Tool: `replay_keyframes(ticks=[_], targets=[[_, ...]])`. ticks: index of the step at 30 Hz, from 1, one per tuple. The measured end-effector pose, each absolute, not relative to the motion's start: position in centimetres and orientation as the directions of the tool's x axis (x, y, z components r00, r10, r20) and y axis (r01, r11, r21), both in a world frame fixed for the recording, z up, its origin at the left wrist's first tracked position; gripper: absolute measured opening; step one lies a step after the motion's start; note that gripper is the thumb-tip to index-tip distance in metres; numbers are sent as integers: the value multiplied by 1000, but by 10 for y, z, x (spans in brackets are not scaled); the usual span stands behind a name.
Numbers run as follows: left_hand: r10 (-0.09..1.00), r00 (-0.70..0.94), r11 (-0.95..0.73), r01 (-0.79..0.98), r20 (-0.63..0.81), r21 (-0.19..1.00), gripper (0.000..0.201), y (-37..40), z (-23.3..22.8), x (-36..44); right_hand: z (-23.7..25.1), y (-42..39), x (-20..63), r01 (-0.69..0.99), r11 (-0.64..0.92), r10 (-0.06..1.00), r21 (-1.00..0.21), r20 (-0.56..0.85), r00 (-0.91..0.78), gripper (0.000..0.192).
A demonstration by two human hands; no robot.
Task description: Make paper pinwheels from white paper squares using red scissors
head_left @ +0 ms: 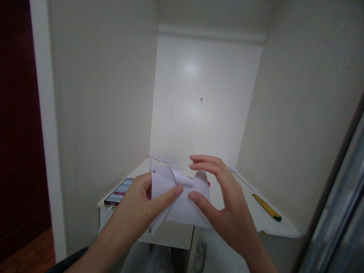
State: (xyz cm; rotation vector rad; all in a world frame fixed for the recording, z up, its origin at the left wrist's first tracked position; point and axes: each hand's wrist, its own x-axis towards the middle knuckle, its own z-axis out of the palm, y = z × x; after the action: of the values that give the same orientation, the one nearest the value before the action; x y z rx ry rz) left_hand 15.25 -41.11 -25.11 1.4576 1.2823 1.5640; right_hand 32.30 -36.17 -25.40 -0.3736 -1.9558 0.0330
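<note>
A white sheet of paper, folded and partly curled, is held up in front of me over the shelf edge. My left hand grips its left side, thumb pressed on the front and the other fingers hidden behind. My right hand is at the right side of the paper, its thumb tip at the lower front. Two of its fingers reach out above the paper's upper right corner, apart from the thumb; the remaining ones are hidden.
A phone with its screen lit lies left on the white shelf. A yellow-and-black utility knife lies on the right. Thin paper strips lie at the back. White panels enclose the shelf on both sides and behind.
</note>
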Motion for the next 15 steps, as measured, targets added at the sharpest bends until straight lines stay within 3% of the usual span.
replay_keyframes(ticks=[6, 15], targets=[[922, -166, -318, 194, 351, 928, 16, -410, -249, 155, -251, -361, 321, 272, 902, 421, -336, 825, -378, 1], [930, -149, -304, 208, 337, 930, 19, -411, -248, 154, -250, -360, 319, 246, 905, 417, -346, 836, -356, 10]])
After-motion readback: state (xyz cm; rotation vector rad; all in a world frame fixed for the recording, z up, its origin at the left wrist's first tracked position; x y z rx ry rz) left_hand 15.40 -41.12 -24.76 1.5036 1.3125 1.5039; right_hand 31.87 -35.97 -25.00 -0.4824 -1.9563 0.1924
